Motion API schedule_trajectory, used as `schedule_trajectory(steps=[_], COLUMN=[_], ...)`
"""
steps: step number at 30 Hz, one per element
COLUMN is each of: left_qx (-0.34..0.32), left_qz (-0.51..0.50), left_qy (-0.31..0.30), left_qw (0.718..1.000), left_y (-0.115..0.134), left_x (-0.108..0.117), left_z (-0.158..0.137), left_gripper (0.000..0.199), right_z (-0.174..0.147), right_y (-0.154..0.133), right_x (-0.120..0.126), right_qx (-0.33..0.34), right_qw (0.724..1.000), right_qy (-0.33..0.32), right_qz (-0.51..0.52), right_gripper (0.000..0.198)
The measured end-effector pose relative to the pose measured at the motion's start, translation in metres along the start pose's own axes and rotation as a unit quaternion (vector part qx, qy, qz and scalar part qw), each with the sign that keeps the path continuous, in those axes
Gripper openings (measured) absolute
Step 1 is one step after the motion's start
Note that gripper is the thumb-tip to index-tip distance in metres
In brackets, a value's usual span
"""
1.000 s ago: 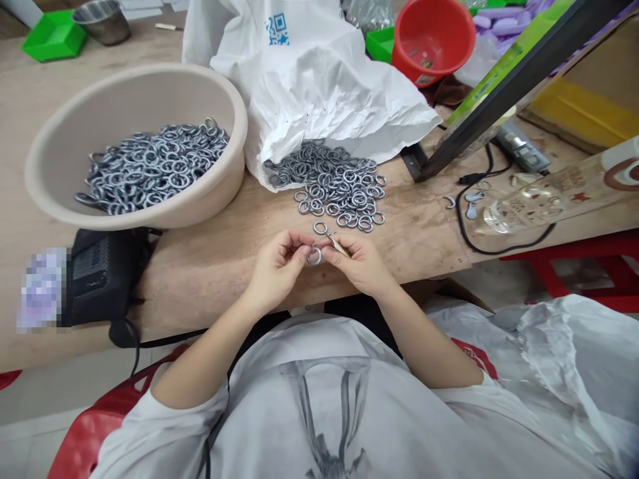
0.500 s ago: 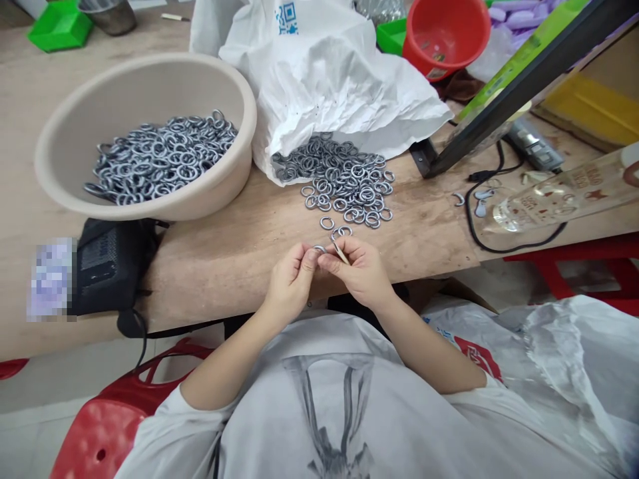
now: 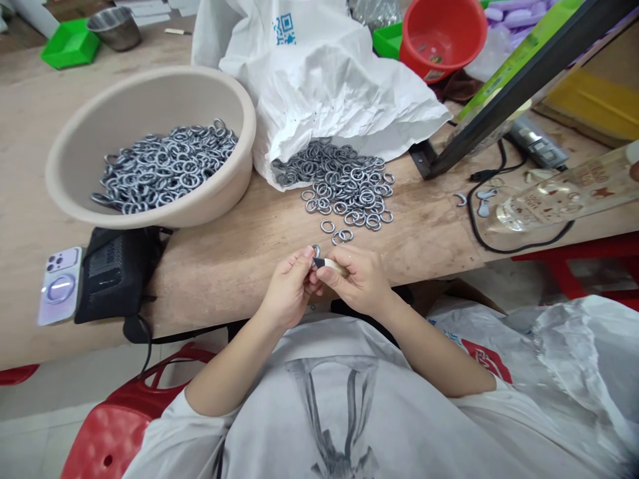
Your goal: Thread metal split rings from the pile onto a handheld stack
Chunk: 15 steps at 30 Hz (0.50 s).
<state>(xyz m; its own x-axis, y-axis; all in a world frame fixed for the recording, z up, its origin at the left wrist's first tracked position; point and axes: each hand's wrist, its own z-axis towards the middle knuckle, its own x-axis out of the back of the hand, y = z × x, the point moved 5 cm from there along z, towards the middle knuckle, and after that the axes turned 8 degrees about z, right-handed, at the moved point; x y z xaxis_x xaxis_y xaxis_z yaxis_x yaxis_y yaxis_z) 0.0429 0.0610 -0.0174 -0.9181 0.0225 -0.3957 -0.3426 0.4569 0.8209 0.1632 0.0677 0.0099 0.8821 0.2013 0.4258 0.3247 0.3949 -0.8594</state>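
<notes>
Between finger and thumb, my left hand (image 3: 292, 283) pinches a grey ring (image 3: 316, 251), partly hidden by the fingertips. My right hand (image 3: 363, 276) is closed around a small cream-handled tool (image 3: 333, 266), perhaps a knife. Its dark end points left and meets the ring or the left fingertips; I cannot tell which. Just beyond the hands, several loose rings (image 3: 343, 236) lie on the wooden table (image 3: 219, 266). Behind them a heap of grey rings (image 3: 357, 186) spills from the mouth of a white woven sack (image 3: 329, 80).
A beige basin (image 3: 70, 153) at left holds many grey rings. In front of it are a black pouch (image 3: 112, 279) and a phone (image 3: 60, 286). At right stand a black metal post (image 3: 499, 93), a cable and a clear bottle (image 3: 564, 199). A red bowl (image 3: 444, 36) sits behind.
The tool has turned in my right hand, its dark end now pointing left to my left fingers. My left hand has tilted the ring more upright. The view has shifted slightly.
</notes>
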Motion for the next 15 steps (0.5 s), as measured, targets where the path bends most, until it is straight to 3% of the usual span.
schedule_trajectory(steps=[5,8,11,15], left_qx=[0.010,0.016,0.028,0.027], left_qz=[-0.021,0.008,0.041,0.055], left_qy=[-0.062,-0.131,-0.174,-0.121], left_qw=[0.998,0.991,0.983,0.991], left_y=[-0.001,-0.003,-0.006,-0.005], left_x=[-0.003,-0.007,-0.007,0.009], left_z=[-0.003,-0.010,-0.015,-0.006], left_gripper=[0.046,0.043,0.043,0.034], right_z=[0.003,0.013,0.027,0.046], right_y=[0.008,0.029,0.046,0.048], right_x=[-0.003,0.006,0.017,0.015], right_qx=[-0.025,-0.088,-0.133,-0.138], right_qw=[0.999,0.996,0.987,0.953], right_qy=[-0.028,0.015,0.044,0.003], right_qz=[0.029,0.020,-0.083,-0.268], right_gripper=[0.050,0.052,0.047,0.029])
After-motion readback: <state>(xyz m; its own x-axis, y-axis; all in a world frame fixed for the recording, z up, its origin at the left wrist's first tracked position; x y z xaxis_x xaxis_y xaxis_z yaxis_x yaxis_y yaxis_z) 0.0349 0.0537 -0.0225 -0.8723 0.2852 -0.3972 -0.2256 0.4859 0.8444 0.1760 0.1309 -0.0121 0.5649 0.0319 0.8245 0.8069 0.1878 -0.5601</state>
